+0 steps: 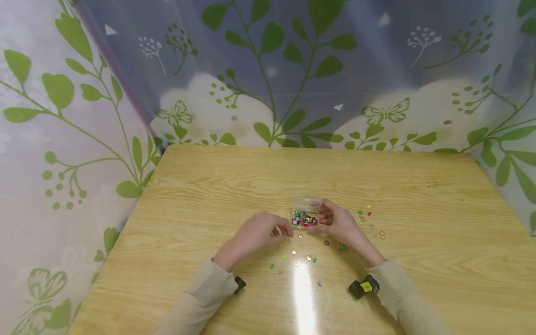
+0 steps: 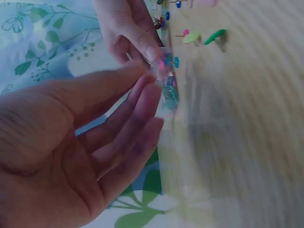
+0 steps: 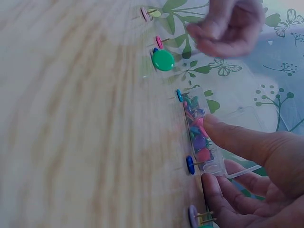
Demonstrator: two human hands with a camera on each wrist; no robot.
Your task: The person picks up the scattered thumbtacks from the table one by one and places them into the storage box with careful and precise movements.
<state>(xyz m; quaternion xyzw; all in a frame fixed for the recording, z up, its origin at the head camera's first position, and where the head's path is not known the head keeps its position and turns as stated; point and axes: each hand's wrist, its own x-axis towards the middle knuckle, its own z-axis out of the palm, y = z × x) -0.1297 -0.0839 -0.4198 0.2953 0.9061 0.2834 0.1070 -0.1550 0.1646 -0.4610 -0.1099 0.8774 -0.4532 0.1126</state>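
A small clear plastic box full of colourful thumbtacks stands on the table, its transparent lid tipped back. My right hand grips the box by its right end, thumb on the near side and fingers behind. Just left of the box is my left hand, its fingers loosely bent and thumb close to the index finger. Nothing shows between those fingertips. In the right wrist view a green thumbtack and a dark blue thumbtack lie on the tabletop near the box.
Loose gold thumbtacks and a green one are scattered in front of the box. More tacks lie right of my right hand. The wooden table meets a leaf-patterned curtain at the back.
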